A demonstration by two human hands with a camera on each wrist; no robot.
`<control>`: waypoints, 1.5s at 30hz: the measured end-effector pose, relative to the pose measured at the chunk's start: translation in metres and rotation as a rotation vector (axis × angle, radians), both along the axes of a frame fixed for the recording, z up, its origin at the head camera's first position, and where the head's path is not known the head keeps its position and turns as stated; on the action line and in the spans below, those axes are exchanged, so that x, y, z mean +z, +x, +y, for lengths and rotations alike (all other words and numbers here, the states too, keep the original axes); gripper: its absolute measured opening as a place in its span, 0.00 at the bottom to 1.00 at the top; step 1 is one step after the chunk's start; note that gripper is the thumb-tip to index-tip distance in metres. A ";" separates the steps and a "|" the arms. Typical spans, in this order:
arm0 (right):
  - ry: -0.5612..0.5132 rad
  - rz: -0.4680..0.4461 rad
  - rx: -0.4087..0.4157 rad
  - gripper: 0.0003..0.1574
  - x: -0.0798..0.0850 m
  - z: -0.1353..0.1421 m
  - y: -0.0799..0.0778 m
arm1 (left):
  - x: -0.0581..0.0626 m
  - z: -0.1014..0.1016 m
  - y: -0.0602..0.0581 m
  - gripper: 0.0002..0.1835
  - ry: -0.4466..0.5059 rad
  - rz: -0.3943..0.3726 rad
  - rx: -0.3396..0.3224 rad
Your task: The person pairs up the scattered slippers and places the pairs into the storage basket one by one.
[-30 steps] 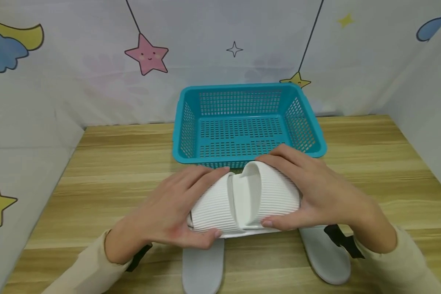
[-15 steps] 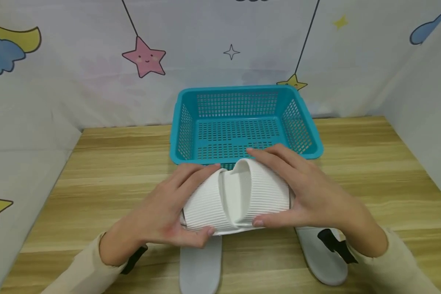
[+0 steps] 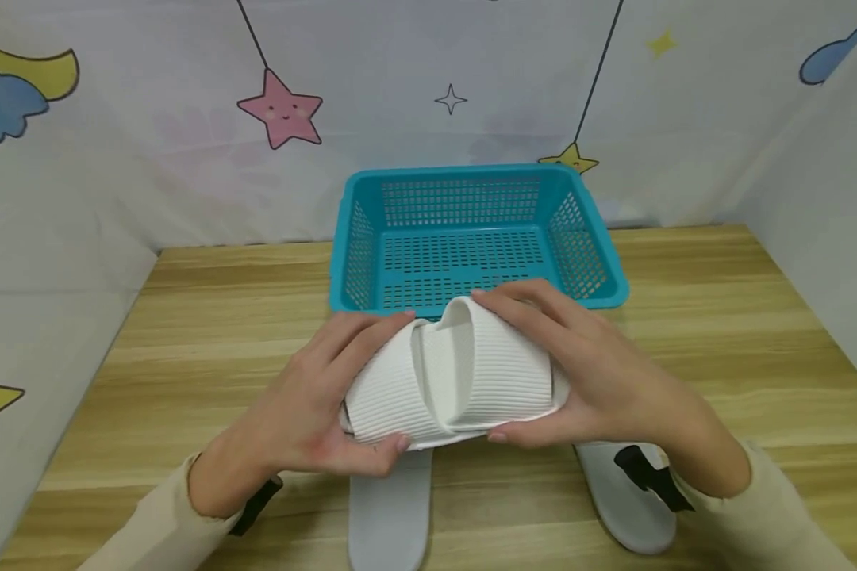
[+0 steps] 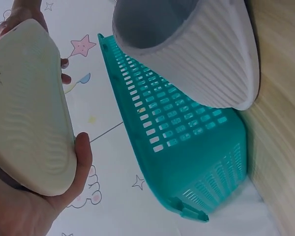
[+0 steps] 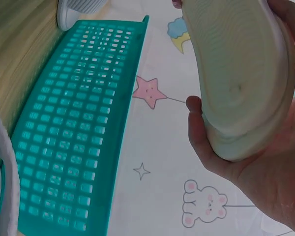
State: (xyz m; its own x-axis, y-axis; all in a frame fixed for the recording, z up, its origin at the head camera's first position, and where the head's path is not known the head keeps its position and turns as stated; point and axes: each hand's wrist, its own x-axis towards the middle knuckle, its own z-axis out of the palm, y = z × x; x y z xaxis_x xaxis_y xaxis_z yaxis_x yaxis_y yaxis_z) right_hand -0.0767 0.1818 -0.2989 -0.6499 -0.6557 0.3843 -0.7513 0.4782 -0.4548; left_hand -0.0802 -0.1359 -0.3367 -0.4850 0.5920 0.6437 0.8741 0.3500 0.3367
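Note:
In the head view, a pair of white slippers [image 3: 510, 365] with ribbed straps is fitted together, above the table. My left hand [image 3: 310, 404] grips their left end, fingers over the top and thumb along the near edge. At the right end my right hand [image 3: 600, 373] holds them the same way. A pale sole [image 4: 32, 113] faces the left wrist camera; the right wrist view shows a sole [image 5: 241, 73] with a second edge behind it. Below lie two grey slippers, one [image 3: 390, 515] at left and one [image 3: 632, 500] at right, their front parts hidden by the hands and white slippers.
A teal perforated basket [image 3: 339, 270] stands behind the hands, with nothing seen inside. The wood-grain table [image 3: 207, 341] meets a white cloth backdrop [image 3: 400, 47] printed with stars and clouds at the back and sides.
Both hands have carried the white slippers a little to the left and slightly up, and their right end tilts higher. The grip looks the same. The head view has shifted slightly.

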 end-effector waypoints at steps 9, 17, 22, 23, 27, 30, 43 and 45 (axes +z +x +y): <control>-0.005 0.007 0.000 0.68 0.002 -0.005 0.001 | 0.005 0.000 0.002 0.49 -0.029 0.006 0.030; -0.011 0.059 -0.003 0.68 -0.001 -0.006 0.002 | 0.003 0.002 0.002 0.49 -0.024 -0.003 0.013; -0.032 0.056 -0.005 0.67 -0.004 -0.007 0.003 | 0.001 0.004 0.004 0.49 -0.036 -0.013 0.031; -0.032 0.053 -0.009 0.66 -0.004 -0.006 0.004 | 0.001 0.004 0.004 0.49 -0.037 -0.013 0.032; -0.027 0.048 -0.021 0.66 -0.007 -0.005 0.006 | 0.000 0.004 0.004 0.49 -0.044 -0.026 0.024; -0.007 0.058 -0.030 0.66 -0.008 -0.005 0.007 | -0.002 0.004 0.004 0.49 -0.048 -0.035 0.018; 0.040 0.071 -0.038 0.72 -0.007 -0.005 0.005 | -0.002 0.006 0.001 0.49 -0.064 -0.074 0.022; 0.046 0.074 -0.042 0.69 -0.006 -0.006 0.005 | -0.001 0.006 0.001 0.49 -0.063 -0.076 0.021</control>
State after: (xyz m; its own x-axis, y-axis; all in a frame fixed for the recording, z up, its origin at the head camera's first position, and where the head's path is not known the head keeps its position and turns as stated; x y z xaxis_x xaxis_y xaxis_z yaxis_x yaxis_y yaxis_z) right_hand -0.0719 0.1761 -0.3050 -0.6482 -0.6466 0.4022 -0.7609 0.5293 -0.3755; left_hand -0.0789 -0.1296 -0.3381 -0.5440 0.6194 0.5660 0.8390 0.3908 0.3787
